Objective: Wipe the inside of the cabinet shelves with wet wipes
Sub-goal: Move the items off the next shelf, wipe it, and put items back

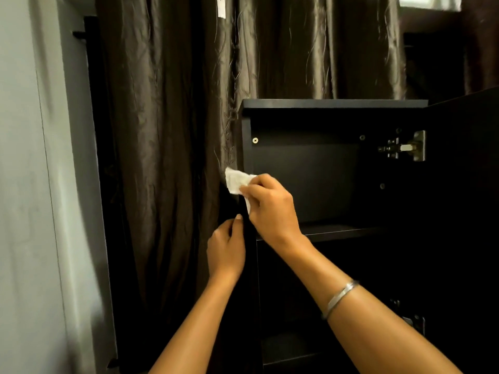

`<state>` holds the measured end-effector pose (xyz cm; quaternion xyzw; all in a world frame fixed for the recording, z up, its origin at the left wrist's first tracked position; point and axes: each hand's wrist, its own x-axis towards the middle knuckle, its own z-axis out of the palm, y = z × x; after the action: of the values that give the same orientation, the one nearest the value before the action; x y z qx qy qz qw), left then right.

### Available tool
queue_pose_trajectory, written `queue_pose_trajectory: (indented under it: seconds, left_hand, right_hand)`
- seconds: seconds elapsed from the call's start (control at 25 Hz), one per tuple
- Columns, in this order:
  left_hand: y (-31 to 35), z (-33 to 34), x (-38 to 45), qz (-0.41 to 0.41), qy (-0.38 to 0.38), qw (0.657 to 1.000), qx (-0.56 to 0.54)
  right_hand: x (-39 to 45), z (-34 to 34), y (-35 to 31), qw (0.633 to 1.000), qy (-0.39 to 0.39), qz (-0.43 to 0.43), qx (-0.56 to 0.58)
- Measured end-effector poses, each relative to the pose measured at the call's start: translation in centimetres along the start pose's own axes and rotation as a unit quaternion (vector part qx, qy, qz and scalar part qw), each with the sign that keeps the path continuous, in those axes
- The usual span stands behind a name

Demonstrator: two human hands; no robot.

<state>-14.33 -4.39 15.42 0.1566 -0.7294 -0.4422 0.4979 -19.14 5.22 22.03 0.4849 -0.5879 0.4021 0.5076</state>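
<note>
The fingers (249, 188) of the right hand (270, 203) are curled and pinch a crumpled white wet wipe (237, 180), which lies against the front edge of the left side panel of the black cabinet (310, 168), above the upper shelf (337, 229). The left hand (225, 252) rests on the outer side of the same panel lower down, its fingers hidden behind the edge, so I cannot tell their grip. A small white tag (221, 6) hangs on the dark brown curtain (167, 117); no writing on it can be read. The open door (464, 184) stands at the right with a metal hinge (402, 147). A silver bangle (340, 298) sits on the right forearm.
</note>
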Motion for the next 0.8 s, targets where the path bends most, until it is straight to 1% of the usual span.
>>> queue_pose_trajectory:
  seconds: [0.04,0.16,0.2,0.24,0.28,0.36,0.4,0.44,0.52,0.6,0.68,0.72,0.76,0.8]
  left_hand:
    - [0.6,0.2,0.1,0.024,0.003,1.000,-0.001]
    - [3.1,0.7,0.8,0.089,0.012,0.996,-0.009]
    - [4.0,1.1,1.2,0.115,0.017,0.993,0.000]
    - [4.7,1.5,1.7,0.137,0.024,0.990,0.009]
    - [5.4,2.0,2.3,0.147,0.032,0.988,0.021]
    - [6.1,2.8,3.5,0.140,0.047,0.988,0.042]
    - [6.3,3.0,4.0,0.126,0.050,0.990,0.042]
    - [6.3,3.3,4.5,0.107,0.054,0.992,0.042]
    - [6.2,3.7,4.9,0.071,0.073,0.993,0.060]
    - [6.4,4.3,4.7,0.056,0.099,0.990,0.081]
    - [6.6,4.8,4.6,0.047,0.120,0.988,0.087]
    - [6.5,4.8,4.6,0.046,0.125,0.987,0.088]
    - [6.4,4.8,4.6,0.049,0.125,0.987,0.088]
    - [6.3,4.7,4.5,0.058,0.125,0.987,0.085]
  right_hand:
    - [2.0,-0.7,0.5,1.000,0.023,-0.011,-0.001]
    - [9.1,-3.7,1.1,0.987,0.148,-0.059,-0.018]
    - [10.8,-4.3,1.4,0.982,0.170,-0.076,-0.025]
    - [12.1,-4.5,1.5,0.980,0.171,-0.090,-0.038]
    - [12.8,-4.4,1.6,0.981,0.153,-0.107,-0.056]
    - [13.0,-4.4,2.7,0.982,0.100,-0.129,-0.091]
    - [13.0,-4.9,3.9,0.983,0.092,-0.125,-0.099]
    - [13.0,-6.1,5.6,0.985,0.096,-0.106,-0.100]
    - [12.2,-9.5,9.8,0.986,0.134,-0.019,-0.099]
    - [11.1,-13.5,13.9,0.968,0.197,0.103,-0.120]
    - [10.7,-14.9,15.8,0.939,0.240,0.203,-0.138]
    - [11.0,-14.1,15.3,0.933,0.250,0.222,-0.135]
    - [11.4,-12.5,13.9,0.938,0.248,0.210,-0.122]
    - [11.9,-10.4,11.8,0.950,0.239,0.172,-0.105]
